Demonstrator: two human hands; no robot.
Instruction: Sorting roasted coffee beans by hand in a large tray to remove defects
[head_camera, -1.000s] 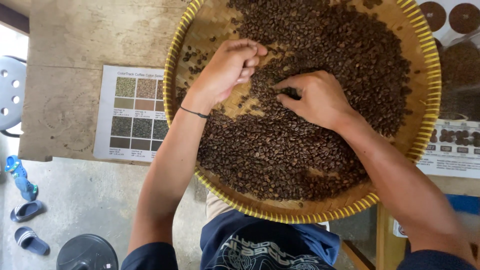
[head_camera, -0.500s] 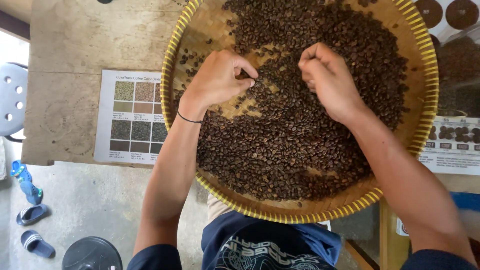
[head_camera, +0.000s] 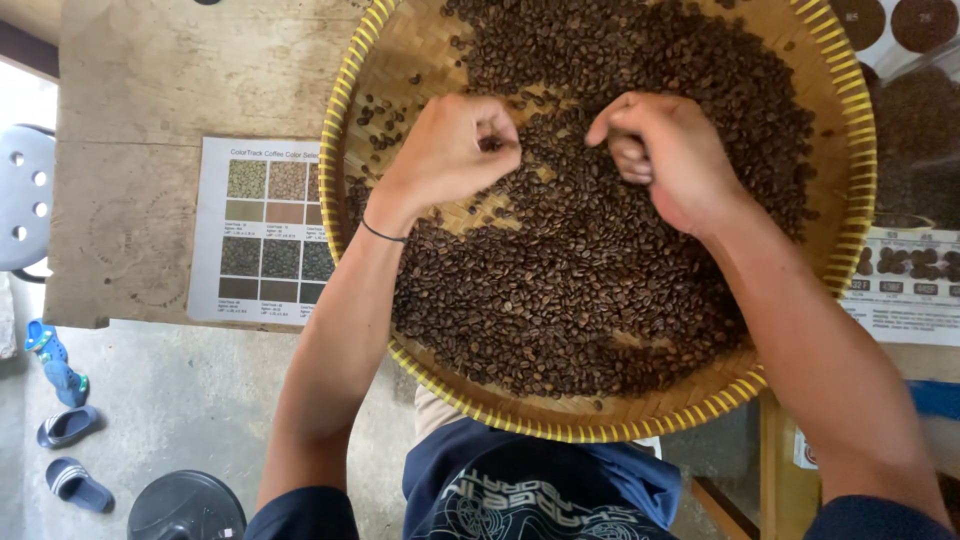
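Dark brown roasted coffee beans (head_camera: 600, 290), faintly glossy, fill a round woven bamboo tray (head_camera: 415, 50) with a matt tan weave and a yellow-bound rim, set on a rough, worn wooden table (head_camera: 180, 70) beside a smooth printed paper colour chart (head_camera: 262, 230).

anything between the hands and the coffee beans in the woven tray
Nothing visible. The left hand and right hand are curled directly over the coffee beans in the woven tray, fingertips down among them.

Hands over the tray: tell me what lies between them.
In the head view, dark roasted coffee beans on the woven tray fill the gap between the left hand and right hand.
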